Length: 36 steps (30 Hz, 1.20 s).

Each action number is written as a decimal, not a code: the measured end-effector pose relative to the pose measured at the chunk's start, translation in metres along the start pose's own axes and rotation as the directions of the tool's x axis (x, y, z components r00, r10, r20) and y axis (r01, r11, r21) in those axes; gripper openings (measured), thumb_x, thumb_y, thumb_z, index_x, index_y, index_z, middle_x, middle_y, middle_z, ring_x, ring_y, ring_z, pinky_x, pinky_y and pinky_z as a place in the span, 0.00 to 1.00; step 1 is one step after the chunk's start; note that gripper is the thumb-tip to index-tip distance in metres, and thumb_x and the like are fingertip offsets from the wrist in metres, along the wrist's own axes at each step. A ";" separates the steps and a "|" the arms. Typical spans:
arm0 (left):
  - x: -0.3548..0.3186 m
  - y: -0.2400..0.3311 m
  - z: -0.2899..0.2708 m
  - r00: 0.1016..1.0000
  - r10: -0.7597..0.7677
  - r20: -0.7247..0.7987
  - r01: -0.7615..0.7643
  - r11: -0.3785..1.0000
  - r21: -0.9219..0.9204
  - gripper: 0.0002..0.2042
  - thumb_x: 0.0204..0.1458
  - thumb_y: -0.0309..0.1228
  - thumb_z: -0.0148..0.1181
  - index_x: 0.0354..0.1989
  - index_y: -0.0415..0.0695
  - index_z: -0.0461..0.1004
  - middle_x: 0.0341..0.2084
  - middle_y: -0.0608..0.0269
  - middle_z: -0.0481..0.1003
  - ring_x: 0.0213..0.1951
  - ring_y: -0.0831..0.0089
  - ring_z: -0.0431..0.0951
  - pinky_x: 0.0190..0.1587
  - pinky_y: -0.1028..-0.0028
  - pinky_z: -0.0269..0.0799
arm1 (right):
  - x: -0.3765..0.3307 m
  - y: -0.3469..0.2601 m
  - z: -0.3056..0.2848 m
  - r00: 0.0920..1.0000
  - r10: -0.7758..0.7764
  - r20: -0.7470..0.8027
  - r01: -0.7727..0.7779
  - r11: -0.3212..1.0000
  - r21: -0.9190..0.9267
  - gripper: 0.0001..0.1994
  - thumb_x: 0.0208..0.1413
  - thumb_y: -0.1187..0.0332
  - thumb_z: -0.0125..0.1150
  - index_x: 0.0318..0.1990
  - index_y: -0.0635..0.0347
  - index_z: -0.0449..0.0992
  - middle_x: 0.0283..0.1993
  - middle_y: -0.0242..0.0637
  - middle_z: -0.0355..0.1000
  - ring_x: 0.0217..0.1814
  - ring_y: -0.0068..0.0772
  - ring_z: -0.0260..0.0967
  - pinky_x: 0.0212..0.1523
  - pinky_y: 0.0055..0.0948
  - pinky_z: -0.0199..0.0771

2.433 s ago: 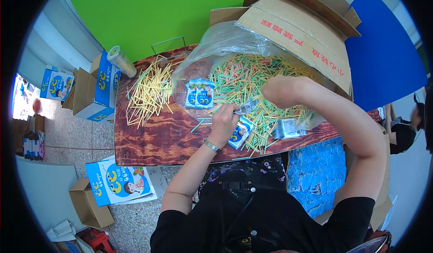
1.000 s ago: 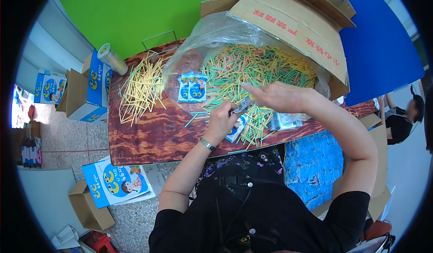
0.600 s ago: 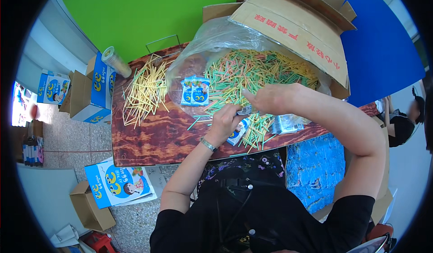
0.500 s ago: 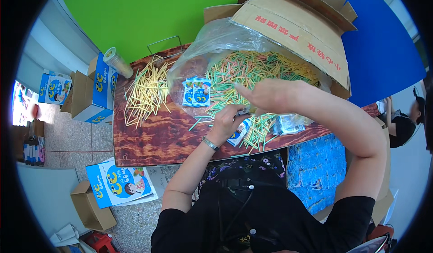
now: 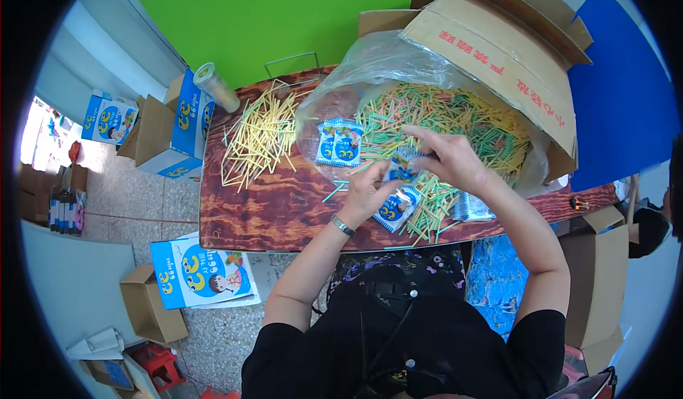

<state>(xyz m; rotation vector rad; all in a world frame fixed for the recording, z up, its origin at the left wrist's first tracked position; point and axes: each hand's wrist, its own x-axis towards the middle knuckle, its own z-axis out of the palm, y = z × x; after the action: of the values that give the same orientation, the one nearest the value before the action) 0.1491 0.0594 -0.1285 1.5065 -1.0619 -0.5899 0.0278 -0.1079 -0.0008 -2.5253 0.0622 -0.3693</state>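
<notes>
A small blue-and-white snack packet (image 5: 403, 166) is gripped at its left side by my left hand (image 5: 368, 191), which wears a metal watch at the wrist. Over its right side is my right hand (image 5: 454, 160), thumb at the packet's edge and index finger stretched away from it. Just below lies another blue-and-white packet (image 5: 397, 209) on the table. Two more packets (image 5: 339, 143) lie side by side on clear plastic, left of the hands. Behind them spreads a big heap of thin coloured sticks (image 5: 448, 118), green, pink and yellow, spilling toward the table's front edge.
A large cardboard box (image 5: 498, 61) lies tipped at the back right, its clear bag (image 5: 384, 57) under the heap. Pale yellow sticks (image 5: 263, 135) cover the wooden table's (image 5: 256, 221) left part. A clear cylinder (image 5: 215, 86) stands nearby; printed cartons (image 5: 203, 271) are at left.
My right hand has drawn back from a blurred reach above the heap to the packet's right side. The held packet now shows more clearly. The whole view has shifted slightly.
</notes>
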 end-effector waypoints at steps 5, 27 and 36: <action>-0.002 -0.015 -0.017 0.974 -0.038 -0.225 -0.009 0.979 -0.204 0.14 0.49 0.24 0.65 0.45 0.37 0.73 0.27 0.69 0.77 0.28 0.83 0.75 0.31 0.80 0.71 | 0.017 0.017 0.043 0.975 -0.182 -0.128 0.183 0.983 0.003 0.26 0.50 0.70 0.66 0.59 0.50 0.69 0.39 0.42 0.76 0.34 0.38 0.76 0.36 0.35 0.76; -0.004 -0.017 -0.033 0.915 0.365 -0.173 -0.139 0.687 0.714 0.16 0.47 0.31 0.66 0.45 0.42 0.75 0.40 0.54 0.75 0.42 0.55 0.73 0.45 0.62 0.69 | -0.049 0.061 0.103 0.999 -0.025 -0.044 -0.002 0.848 -0.530 0.04 0.45 0.68 0.57 0.28 0.56 0.74 0.34 0.33 0.67 0.43 0.35 0.67 0.38 0.38 0.71; -0.021 -0.044 0.022 0.989 0.145 -0.009 -0.110 0.788 0.606 0.32 0.42 0.34 0.69 0.59 0.43 0.66 0.40 0.53 0.73 0.43 0.55 0.72 0.45 0.62 0.70 | -0.050 0.051 0.095 0.992 -0.004 -0.128 -0.047 0.919 -0.392 0.05 0.45 0.66 0.57 0.31 0.52 0.73 0.35 0.31 0.66 0.44 0.35 0.67 0.38 0.38 0.70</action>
<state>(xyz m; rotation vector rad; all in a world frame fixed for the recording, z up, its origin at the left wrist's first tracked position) 0.1340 0.0647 -0.1795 1.9665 -1.3773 -0.0964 0.0077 -0.0925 -0.1175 -2.8924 0.2361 -0.5558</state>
